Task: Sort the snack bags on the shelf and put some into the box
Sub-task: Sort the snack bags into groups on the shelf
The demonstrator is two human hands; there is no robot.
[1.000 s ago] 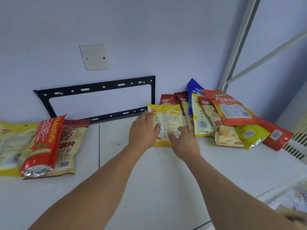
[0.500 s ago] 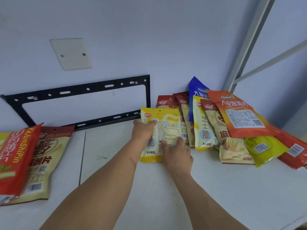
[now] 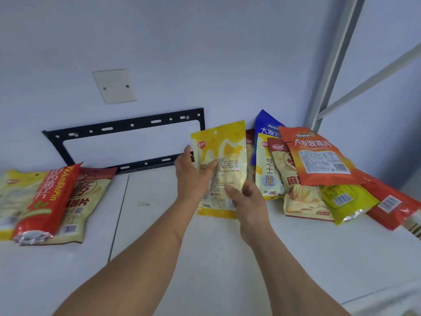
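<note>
A yellow snack bag (image 3: 225, 151) is held upright above the white shelf (image 3: 182, 258), its printed back towards me. My left hand (image 3: 193, 176) grips its left edge, thumb across the front. My right hand (image 3: 248, 201) grips its lower right corner. To the right a heap of bags leans against the wall: a blue one (image 3: 266, 126), an orange one (image 3: 319, 156), a yellow-green one (image 3: 346, 201), a red one (image 3: 391, 206) and a beige chip bag (image 3: 300, 201). On the left lie a red bag (image 3: 47, 201) over a beige bag (image 3: 84, 201) and a yellow bag (image 3: 13, 197).
A black metal wall bracket (image 3: 127, 128) is fixed to the wall behind the shelf, with a white blank plate (image 3: 115, 86) above it. A grey shelf upright (image 3: 332, 65) with a diagonal brace stands at the right. A seam (image 3: 118, 217) runs across the shelf board.
The yellow bag has come up off the shelf and away from the right-hand heap, now held upright in both hands. The view has swung back to the left.
</note>
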